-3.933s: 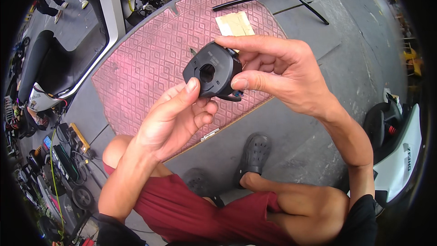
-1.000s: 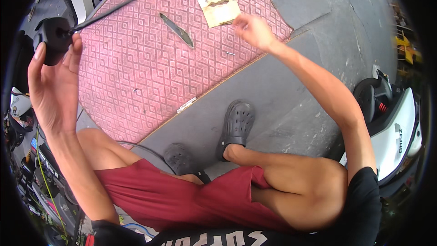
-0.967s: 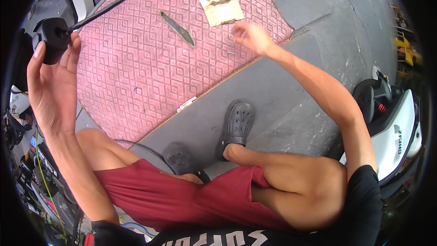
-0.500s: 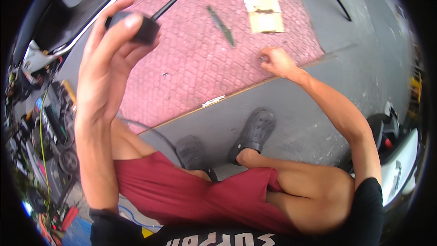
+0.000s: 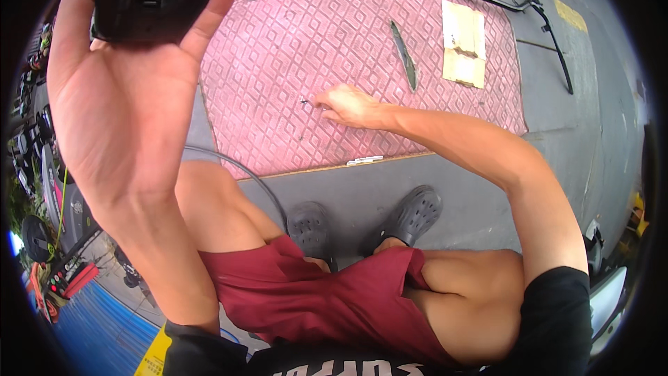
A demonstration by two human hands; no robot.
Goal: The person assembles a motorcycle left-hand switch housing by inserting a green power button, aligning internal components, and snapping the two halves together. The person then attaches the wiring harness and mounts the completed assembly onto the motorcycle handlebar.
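Note:
My left hand (image 5: 132, 108) is raised close at the upper left, palm toward me, with its fingers wrapped round a black block-like part (image 5: 154, 3) that has a hollow in its face. The top of that part is cut off by the picture's edge. Low over the pink mat (image 5: 264, 49), my right hand (image 5: 349, 106) has its fingers curled. Just left of its fingertips a tiny dark metal piece (image 5: 304, 102) lies on the mat. Whatever is inside the right fingers is too small to name.
A long grey-green strip or tear (image 5: 403, 56) and a flattened cardboard piece (image 5: 463, 45) are on the mat's right part. A black bent metal bar (image 5: 550, 31) stands beyond. White slim sticks (image 5: 365, 161) lie at its near edge. A black cable (image 5: 243, 170) runs past my shoes (image 5: 410, 217).
My left hand has brought the black part up and closer, turning its hollow face into view. My right hand has moved left across the mat to the tiny metal piece. The view has shifted.

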